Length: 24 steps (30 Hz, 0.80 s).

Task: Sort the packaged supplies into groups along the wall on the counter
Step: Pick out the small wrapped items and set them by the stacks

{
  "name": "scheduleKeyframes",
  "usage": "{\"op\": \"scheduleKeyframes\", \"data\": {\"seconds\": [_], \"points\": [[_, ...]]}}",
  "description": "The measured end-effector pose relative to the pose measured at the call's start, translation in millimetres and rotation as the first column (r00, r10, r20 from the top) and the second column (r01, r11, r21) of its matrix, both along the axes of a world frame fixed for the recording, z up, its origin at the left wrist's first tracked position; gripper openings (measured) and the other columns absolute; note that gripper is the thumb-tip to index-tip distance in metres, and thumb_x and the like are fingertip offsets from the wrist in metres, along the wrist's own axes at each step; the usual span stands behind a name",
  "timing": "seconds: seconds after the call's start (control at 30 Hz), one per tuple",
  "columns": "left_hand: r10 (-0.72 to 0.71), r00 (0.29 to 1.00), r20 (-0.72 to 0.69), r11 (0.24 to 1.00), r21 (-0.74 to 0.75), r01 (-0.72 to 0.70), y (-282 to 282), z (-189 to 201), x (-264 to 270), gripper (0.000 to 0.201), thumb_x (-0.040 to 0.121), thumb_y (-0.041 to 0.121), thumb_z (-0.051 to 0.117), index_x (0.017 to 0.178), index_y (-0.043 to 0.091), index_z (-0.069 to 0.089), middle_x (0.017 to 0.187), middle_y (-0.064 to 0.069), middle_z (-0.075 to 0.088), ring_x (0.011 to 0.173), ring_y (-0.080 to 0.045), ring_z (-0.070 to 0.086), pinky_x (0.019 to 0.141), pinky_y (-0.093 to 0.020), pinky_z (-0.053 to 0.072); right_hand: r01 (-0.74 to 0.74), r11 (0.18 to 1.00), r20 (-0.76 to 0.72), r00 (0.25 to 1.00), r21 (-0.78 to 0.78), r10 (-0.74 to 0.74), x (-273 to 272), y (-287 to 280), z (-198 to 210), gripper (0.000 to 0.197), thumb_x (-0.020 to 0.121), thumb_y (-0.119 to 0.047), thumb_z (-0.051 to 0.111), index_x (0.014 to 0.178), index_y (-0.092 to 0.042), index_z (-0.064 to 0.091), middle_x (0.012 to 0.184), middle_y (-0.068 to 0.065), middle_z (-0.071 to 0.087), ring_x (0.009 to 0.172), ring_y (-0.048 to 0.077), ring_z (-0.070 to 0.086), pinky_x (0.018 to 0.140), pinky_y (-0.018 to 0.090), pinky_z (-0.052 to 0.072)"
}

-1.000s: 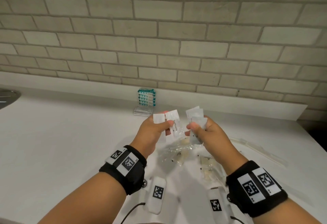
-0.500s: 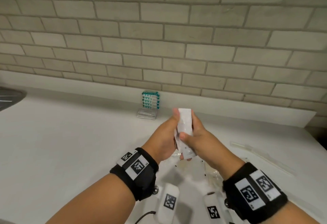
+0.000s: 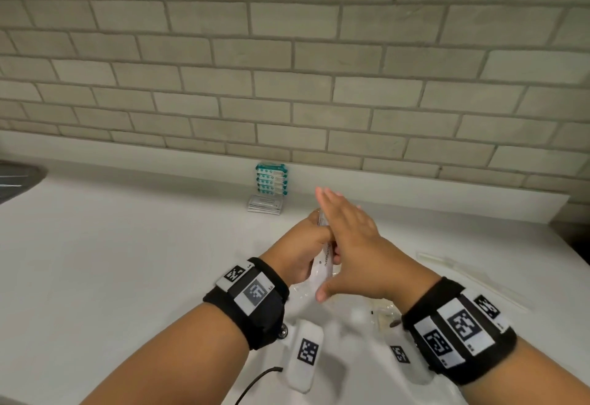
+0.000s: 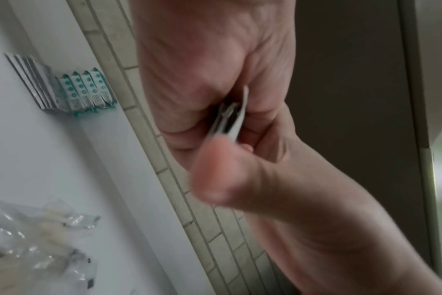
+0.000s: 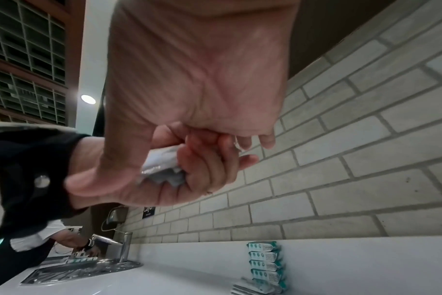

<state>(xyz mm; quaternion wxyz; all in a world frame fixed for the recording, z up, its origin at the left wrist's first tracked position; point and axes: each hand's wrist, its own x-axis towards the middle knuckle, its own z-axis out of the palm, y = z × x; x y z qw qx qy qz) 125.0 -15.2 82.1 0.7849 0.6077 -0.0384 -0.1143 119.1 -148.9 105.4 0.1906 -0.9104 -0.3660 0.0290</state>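
Observation:
My left hand (image 3: 303,245) grips a stack of white sachets (image 3: 326,264) upright above the counter; the same sachets (image 4: 230,117) show edge-on in its curled fingers. My right hand (image 3: 343,222) lies flat against the stack's right side, fingers straight and pointing at the wall. From the right wrist the sachets (image 5: 162,167) sit in the left fingers below my right palm. Against the wall stand a pile of teal packets (image 3: 271,179) and, in front of it, a pile of flat silver-white sachets (image 3: 265,205).
Clear plastic bags (image 3: 380,312) with pale contents lie on the white counter (image 3: 127,245) under my wrists. A long clear packet (image 3: 463,270) lies at the right. A sink (image 5: 83,273) with a tap (image 5: 124,247) is at the left, where another person's hand (image 5: 88,245) works.
Each hand held its own bunch of sachets; they came together into one stack. My right hand has let go and opened flat against it, while the left keeps hold.

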Motion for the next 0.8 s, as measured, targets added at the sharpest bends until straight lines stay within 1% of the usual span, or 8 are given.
{"op": "scheduleKeyframes", "data": {"seconds": [0.07,0.13,0.27,0.37,0.47,0.6,0.7,0.8], "points": [[-0.012,1.0,-0.019,1.0,-0.022,0.012,0,4,-2,0.036,0.09,-0.007,0.045,0.1,0.025,0.059,0.089,-0.015,0.056,0.068,-0.022,0.056,0.056,-0.027,0.048,0.007,0.996,0.073,0.997,0.083,-0.013,3,-1,4,0.133,0.065,-0.043,0.083,0.138,-0.052,-0.028,0.143,-0.02,0.017,0.123,-0.012,0.003,0.12,0.035,0.017],[-0.023,1.0,-0.005,0.999,-0.025,0.023,2,5,-3,0.031,0.09,-0.009,0.045,0.105,0.018,0.052,0.07,-0.007,0.059,0.054,-0.011,0.058,0.048,-0.02,0.05,-0.001,0.994,0.105,0.994,0.111,-0.01,5,-3,6,0.127,0.067,-0.043,0.08,0.144,-0.048,-0.02,0.132,-0.015,0.026,0.112,-0.011,0.011,0.115,0.033,0.028],[0.06,0.998,0.013,0.998,-0.033,-0.06,-2,6,0,0.034,0.091,-0.003,0.045,0.121,0.005,0.056,0.105,-0.022,0.065,0.089,-0.022,0.065,0.065,-0.028,0.052,-0.053,0.996,0.168,0.985,0.067,0.041,5,1,4,0.12,0.069,-0.034,0.077,0.142,-0.05,-0.016,0.135,-0.011,0.03,0.127,0.001,0.022,0.116,0.025,0.021],[0.051,0.997,-0.05,0.996,-0.068,-0.054,-3,4,4,0.032,0.096,0.009,0.044,0.125,0.009,0.057,0.107,-0.016,0.064,0.098,-0.026,0.064,0.069,-0.033,0.052,-0.053,0.997,0.213,0.976,0.063,0.039,8,3,3,0.112,0.07,-0.027,0.072,0.144,-0.049,-0.01,0.134,-0.011,0.036,0.128,0.005,0.026,0.111,0.018,0.016],[0.045,0.998,-0.043,0.996,-0.077,-0.049,-2,2,7,0.027,0.098,0.012,0.042,0.116,0.012,0.063,0.099,-0.012,0.067,0.092,-0.023,0.067,0.066,-0.03,0.054,-0.042,0.998,0.199,0.98,0.051,0.031,11,4,1,0.113,0.07,-0.031,0.076,0.145,-0.05,-0.007,0.14,-0.012,0.036,0.131,0.003,0.023,0.116,0.022,0.013],[0.215,0.977,-0.001,0.949,-0.236,-0.209,7,2,16,0.026,0.094,0.0,0.044,0.115,0.009,0.057,0.073,-0.012,0.057,0.07,-0.025,0.061,0.066,-0.033,0.054,0.067,0.965,-0.086,0.995,0.252,-0.047,16,2,0,0.116,0.066,-0.046,0.082,0.149,-0.047,0.002,0.145,-0.018,0.021,0.128,0.002,0.032,0.104,0.024,0.036],[0.319,0.946,0.059,0.903,-0.323,-0.284,19,3,27,0.034,0.099,0.005,0.042,0.129,0.02,0.049,0.065,-0.002,0.06,0.087,-0.023,0.066,0.079,-0.036,0.051,0.255,0.906,-0.275,0.947,0.339,-0.164,28,1,0,0.075,0.087,-0.048,0.061,0.15,-0.027,0.025,0.135,-0.01,0.04,0.115,0.006,0.05,0.094,0.025,0.041],[0.339,0.936,0.093,0.897,-0.332,-0.292,23,3,36,0.031,0.101,0.01,0.042,0.128,0.024,0.051,0.074,0.0,0.067,0.101,-0.016,0.066,0.076,-0.034,0.053,0.395,0.828,-0.553,0.823,0.397,-0.128,40,7,-2,0.038,0.097,-0.039,0.049,0.129,-0.018,0.053,0.114,0.003,0.063,0.093,0.017,0.066,0.083,0.04,0.053]]}}
